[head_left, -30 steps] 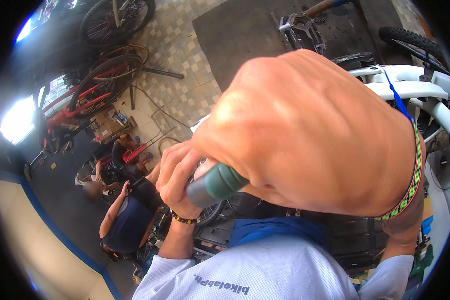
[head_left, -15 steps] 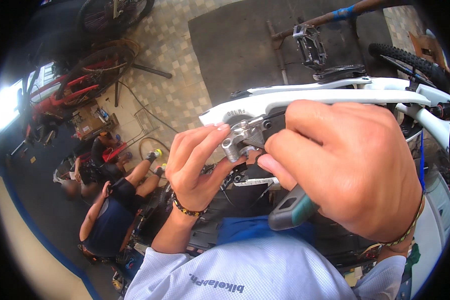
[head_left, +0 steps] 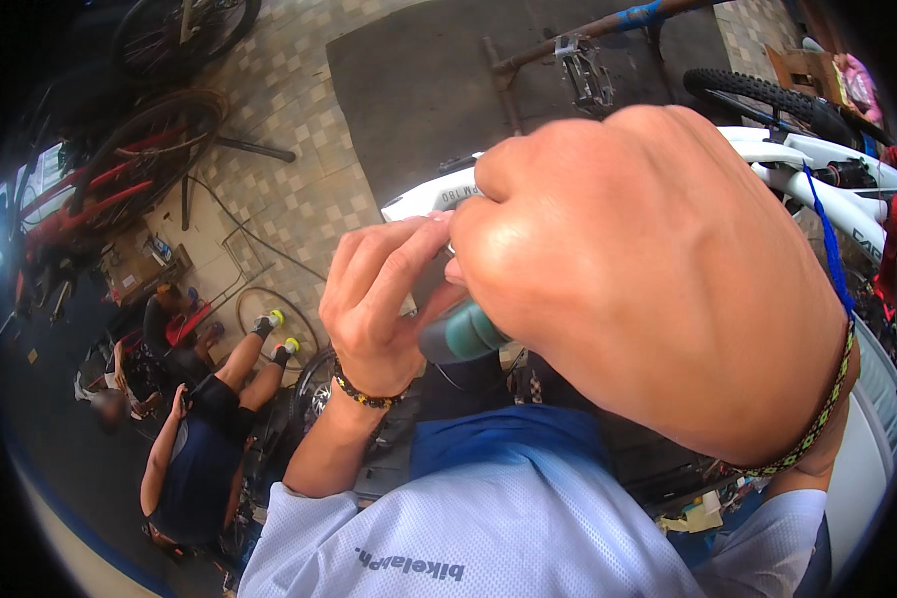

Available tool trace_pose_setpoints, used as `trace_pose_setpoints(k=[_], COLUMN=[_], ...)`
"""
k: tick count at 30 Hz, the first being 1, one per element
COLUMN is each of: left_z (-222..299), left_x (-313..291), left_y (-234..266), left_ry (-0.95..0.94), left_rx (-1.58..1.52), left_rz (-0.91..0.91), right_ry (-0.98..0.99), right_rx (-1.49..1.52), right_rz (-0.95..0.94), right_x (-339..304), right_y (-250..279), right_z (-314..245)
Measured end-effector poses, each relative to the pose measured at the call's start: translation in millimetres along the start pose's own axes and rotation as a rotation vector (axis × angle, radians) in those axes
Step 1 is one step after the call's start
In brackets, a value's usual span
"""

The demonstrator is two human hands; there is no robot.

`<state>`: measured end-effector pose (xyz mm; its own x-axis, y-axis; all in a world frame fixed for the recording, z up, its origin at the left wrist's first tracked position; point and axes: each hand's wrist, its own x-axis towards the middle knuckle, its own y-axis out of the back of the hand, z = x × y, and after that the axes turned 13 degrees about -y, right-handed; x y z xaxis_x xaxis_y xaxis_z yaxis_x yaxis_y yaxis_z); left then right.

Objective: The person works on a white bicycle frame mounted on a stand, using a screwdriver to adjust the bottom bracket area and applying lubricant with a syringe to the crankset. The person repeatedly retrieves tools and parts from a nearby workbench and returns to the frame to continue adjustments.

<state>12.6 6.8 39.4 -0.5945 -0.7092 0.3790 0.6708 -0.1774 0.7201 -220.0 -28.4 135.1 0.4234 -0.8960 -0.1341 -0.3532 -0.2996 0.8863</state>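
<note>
My left hand (head_left: pixel 379 299) is closed, fingers and thumb pinching a silver disc brake caliper; almost all of the caliper is hidden behind my right hand. In front of it, my right hand (head_left: pixel 628 269) is curled tight around a tool with a green and black handle (head_left: pixel 463 337), whose rounded end sticks out below the fist. The tool's working end cannot be seen. Both hands meet over the end of a white bicycle frame (head_left: pixel 424 197), which runs off to the right behind my right hand.
A flat black pedal (head_left: pixel 586 75) and a rusty metal stand bar (head_left: pixel 538 55) lie beyond the frame. A knobby tyre (head_left: pixel 757 90) is at upper right. On the left, a person in dark clothes (head_left: pixel 194 468) sits near a red bicycle (head_left: pixel 120 189). A dark mat covers tiled floor.
My right hand has moved left and nearer the camera, with the tool handle, and now covers the caliper. The view has shifted slightly; my left hand keeps its pinch.
</note>
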Motion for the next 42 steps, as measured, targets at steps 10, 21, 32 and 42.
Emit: trace_pose_setpoints(k=[10,21,32,42], left_z=[-7.9,-4.0,3.4,4.3], left_x=[-11.8,-8.5,-6.5,-12.7], left_y=[-3.0,-1.7,-3.2,-0.3], left_ry=[-0.024,0.004,0.068,0.148], left_rx=[-0.031,0.004,0.047,0.072], left_rz=[0.016,0.003,-0.064,-0.117], right_ry=[0.028,0.027,-0.053,0.129], right_rx=[0.101,0.167,0.608,0.773], right_rz=[-0.04,-0.064,0.069,0.203], right_x=[4.0,-0.5,-37.6,-22.7], right_y=[1.7,2.2,-45.5,-89.8], right_z=[8.0,16.8,64.0,89.6])
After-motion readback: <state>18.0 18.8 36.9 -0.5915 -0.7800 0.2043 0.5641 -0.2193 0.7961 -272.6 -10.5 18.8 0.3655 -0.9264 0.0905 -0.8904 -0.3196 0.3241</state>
